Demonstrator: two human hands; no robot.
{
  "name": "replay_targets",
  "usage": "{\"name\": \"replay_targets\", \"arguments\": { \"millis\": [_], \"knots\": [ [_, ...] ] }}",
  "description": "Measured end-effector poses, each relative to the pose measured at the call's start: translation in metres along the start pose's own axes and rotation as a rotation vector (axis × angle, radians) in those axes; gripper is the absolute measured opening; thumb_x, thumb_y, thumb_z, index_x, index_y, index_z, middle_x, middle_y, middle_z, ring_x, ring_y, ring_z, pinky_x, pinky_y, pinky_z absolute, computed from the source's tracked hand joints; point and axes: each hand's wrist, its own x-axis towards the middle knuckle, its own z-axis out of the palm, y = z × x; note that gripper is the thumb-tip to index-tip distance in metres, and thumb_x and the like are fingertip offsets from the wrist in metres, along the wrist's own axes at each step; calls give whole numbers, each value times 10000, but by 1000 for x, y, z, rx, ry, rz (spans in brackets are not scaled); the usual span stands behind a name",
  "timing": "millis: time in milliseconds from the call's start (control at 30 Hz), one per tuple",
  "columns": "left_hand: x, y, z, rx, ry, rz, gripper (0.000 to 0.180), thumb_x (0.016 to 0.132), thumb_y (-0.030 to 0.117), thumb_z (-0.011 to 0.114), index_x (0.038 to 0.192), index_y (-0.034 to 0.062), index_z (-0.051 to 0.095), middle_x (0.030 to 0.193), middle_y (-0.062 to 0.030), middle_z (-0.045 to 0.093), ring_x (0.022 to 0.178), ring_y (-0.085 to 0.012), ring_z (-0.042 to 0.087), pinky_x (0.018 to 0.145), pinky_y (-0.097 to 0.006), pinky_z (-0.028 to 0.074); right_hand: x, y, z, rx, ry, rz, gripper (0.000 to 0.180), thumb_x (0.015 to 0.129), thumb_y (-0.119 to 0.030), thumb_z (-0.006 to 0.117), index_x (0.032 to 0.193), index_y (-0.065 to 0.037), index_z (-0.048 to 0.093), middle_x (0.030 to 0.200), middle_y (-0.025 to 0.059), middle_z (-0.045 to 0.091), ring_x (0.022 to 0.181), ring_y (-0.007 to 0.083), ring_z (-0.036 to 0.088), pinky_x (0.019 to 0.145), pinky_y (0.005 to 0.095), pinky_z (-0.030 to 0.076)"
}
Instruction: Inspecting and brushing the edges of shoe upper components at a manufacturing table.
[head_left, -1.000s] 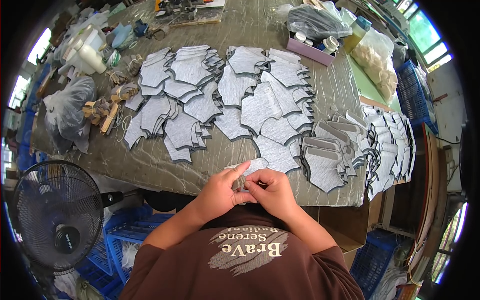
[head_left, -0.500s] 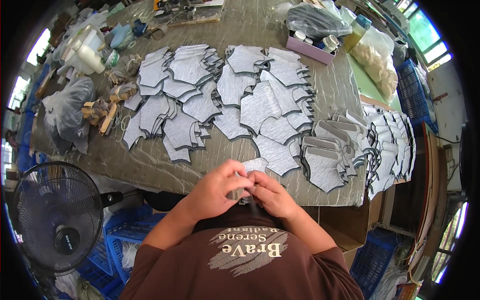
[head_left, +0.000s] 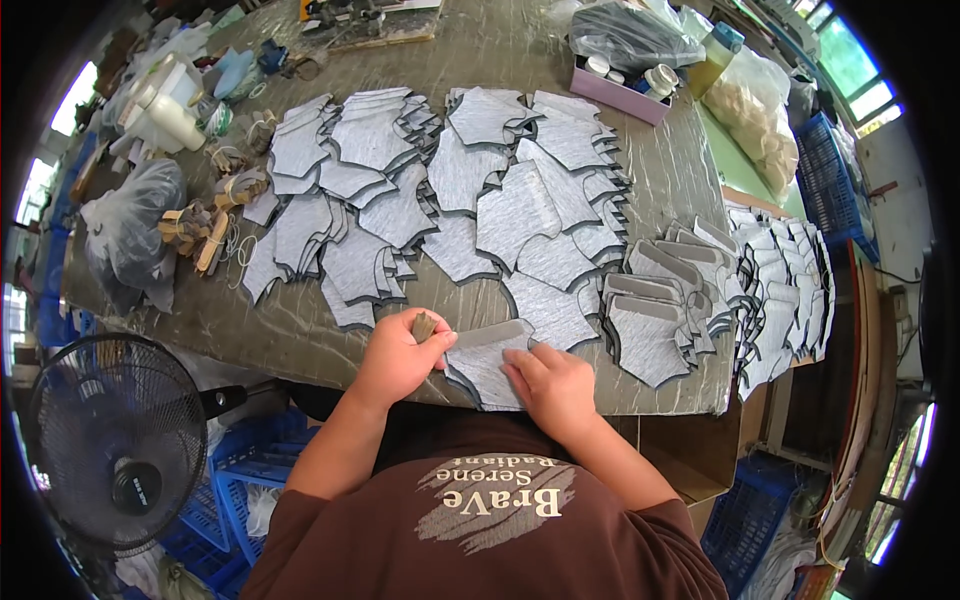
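Observation:
At the table's near edge lies a light grey cut piece (head_left: 485,377) with dark edges. A darker grey-brown strip (head_left: 492,335) runs along its far side. My left hand (head_left: 395,355) is closed around a small bundle of brown strips (head_left: 424,327), its thumb next to the strip's left end. My right hand (head_left: 553,390) rests on the right part of the piece, fingers slightly bent and apart, fingertips touching its surface. Beyond both hands, many similar grey pieces (head_left: 515,215) overlap in fanned rows. To the right is a stack of pieces with strips on them (head_left: 645,335).
More pieces fill a board (head_left: 785,290) at the table's right edge. At left sit tied brown bundles (head_left: 187,228), a plastic bag (head_left: 130,225) and a white bottle (head_left: 168,115). A purple box (head_left: 620,95) stands at the far right. A black fan (head_left: 125,440) is at lower left.
My hands were together above the near edge and have parted. The left moved left, the right onto the grey piece, which now shows with a strip along its far side.

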Motion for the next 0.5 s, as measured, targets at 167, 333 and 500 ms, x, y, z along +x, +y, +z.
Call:
{"name": "replay_targets", "arguments": {
  "millis": [167, 333, 500],
  "knots": [
    [3, -1, 2, 42, -19, -27, 51, 798, 47, 644, 788, 12, 607, 628, -17, 595, 527, -70, 554, 485, -207, 412, -1, 1, 5, -75, 6, -22, 118, 726, -167, 726, 825, -131, 673, 661, 24, 501, 486, 206, 525, 431, 334, 413],
    [4, -1, 3, 61, -13, -37, 56, 795, 46, 644, 783, 9, 605, 625, -14, 592, 524, -69, 551, 484, -209, 414, 1, -2, 3, -76, -11, 10, 119, 709, -160, 730, 805, -130, 668, 803, 21, 554, 531, 190, 565, 458, 311, 446],
    [5, 1, 4, 90, -14, -47, 61, 790, 52, 646, 767, 13, 606, 619, -9, 590, 523, -66, 552, 486, -207, 415, -1, 5, 8, -63, 15, -73, 128, 736, -176, 689, 826, -96, 646, 1020, 43, 628, 568, 173, 595, 480, 310, 462]
  ]
}}
